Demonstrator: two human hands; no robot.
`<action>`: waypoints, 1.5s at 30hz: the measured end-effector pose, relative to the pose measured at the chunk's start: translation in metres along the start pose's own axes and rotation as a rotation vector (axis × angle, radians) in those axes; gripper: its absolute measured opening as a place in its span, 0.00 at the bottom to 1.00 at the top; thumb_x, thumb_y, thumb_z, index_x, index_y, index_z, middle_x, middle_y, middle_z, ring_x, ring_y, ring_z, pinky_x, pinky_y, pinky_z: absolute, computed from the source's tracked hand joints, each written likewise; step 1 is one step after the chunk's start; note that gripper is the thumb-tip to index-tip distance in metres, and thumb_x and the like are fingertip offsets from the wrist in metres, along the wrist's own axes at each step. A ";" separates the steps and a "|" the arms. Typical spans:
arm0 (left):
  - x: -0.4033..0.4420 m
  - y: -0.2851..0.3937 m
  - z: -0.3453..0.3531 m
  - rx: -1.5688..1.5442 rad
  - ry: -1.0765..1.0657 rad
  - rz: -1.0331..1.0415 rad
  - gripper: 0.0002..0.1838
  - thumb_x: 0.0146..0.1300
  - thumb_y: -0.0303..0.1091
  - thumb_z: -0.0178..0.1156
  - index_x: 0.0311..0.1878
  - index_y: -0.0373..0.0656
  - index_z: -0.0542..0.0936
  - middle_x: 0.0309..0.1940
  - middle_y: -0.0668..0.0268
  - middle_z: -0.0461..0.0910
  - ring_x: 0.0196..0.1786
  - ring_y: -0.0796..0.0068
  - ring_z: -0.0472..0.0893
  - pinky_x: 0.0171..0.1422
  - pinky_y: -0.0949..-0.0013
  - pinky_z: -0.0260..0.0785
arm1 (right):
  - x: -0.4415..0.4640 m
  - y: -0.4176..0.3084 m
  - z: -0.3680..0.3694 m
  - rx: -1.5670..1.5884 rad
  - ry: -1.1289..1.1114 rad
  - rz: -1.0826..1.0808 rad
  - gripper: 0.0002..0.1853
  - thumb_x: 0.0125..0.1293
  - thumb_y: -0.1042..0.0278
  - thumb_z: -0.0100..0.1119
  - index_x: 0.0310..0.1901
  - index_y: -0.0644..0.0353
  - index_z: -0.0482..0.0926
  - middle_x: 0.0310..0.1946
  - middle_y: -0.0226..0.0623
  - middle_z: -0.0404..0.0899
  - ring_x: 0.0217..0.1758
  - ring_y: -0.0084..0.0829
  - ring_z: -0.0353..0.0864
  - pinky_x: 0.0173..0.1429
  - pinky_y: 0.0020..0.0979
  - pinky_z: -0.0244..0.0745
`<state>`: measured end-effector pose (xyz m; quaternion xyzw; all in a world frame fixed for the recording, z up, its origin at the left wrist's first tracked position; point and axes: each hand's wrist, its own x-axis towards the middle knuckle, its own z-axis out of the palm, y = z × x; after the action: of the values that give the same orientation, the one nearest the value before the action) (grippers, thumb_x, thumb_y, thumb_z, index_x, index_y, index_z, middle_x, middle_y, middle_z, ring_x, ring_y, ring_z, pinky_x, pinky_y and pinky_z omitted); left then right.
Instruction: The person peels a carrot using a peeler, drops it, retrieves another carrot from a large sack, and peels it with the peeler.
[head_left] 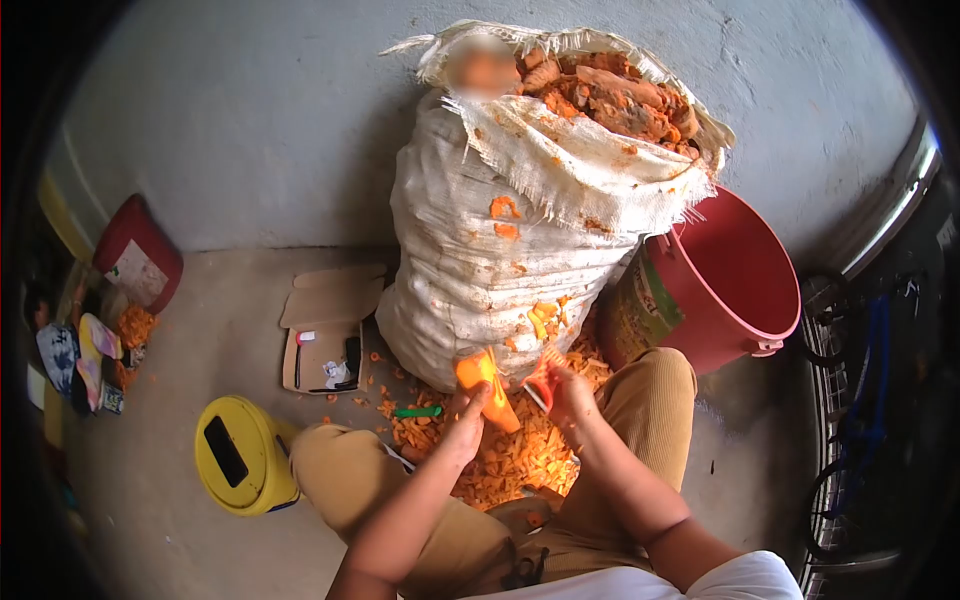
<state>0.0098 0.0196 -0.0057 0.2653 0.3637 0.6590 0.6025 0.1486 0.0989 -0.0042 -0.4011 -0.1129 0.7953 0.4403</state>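
Observation:
A thick, bright orange carrot [492, 392], partly peeled by its look, is in my left hand [464, 425], whose fingers are closed around its side. My right hand [574, 398] grips a red peeler [543, 380] just right of the carrot, with a small gap between them. Below both hands, between my legs, lies a heap of orange peelings [510, 460]. A green-handled tool [417, 411] rests at the left edge of the heap. In front stands a tall white woven sack [490, 240], full of soil-stained carrots [630, 100] at its open top.
Right of the sack, a big red bucket [715, 290] leans tilted. At left are an open cardboard box [325, 335] with small items and a yellow lidded bucket [235, 455] bearing a phone [226, 450]. A red container [140, 255] stands farther left. A grey wall [280, 130] closes off the back.

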 end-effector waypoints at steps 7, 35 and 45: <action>-0.005 -0.007 0.009 0.231 -0.099 0.193 0.28 0.49 0.28 0.61 0.53 0.42 0.60 0.55 0.65 0.60 0.55 0.74 0.63 0.59 0.68 0.57 | -0.021 0.003 0.016 0.251 0.146 0.317 0.11 0.63 0.64 0.37 0.34 0.59 0.69 0.27 0.34 0.71 0.29 0.30 0.69 0.39 0.31 0.69; -0.020 0.007 0.010 0.761 -0.038 0.028 0.24 0.43 0.26 0.65 0.45 0.33 0.69 0.36 0.64 0.75 0.38 0.79 0.74 0.45 0.77 0.65 | -0.003 -0.037 0.015 -0.804 0.089 -0.843 0.15 0.50 0.71 0.61 0.36 0.69 0.68 0.28 0.38 0.77 0.30 0.23 0.75 0.31 0.23 0.72; -0.023 0.014 0.014 0.087 -0.045 -0.357 0.22 0.49 0.26 0.59 0.49 0.34 0.66 0.37 0.62 0.72 0.36 0.75 0.76 0.39 0.73 0.73 | -0.006 -0.038 0.017 -1.046 -0.014 -0.979 0.16 0.50 0.73 0.60 0.40 0.67 0.69 0.29 0.39 0.75 0.35 0.26 0.74 0.40 0.26 0.70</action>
<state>0.0161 -0.0012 0.0159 0.2370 0.4193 0.5191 0.7060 0.1605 0.1191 0.0306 -0.4577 -0.6494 0.3506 0.4958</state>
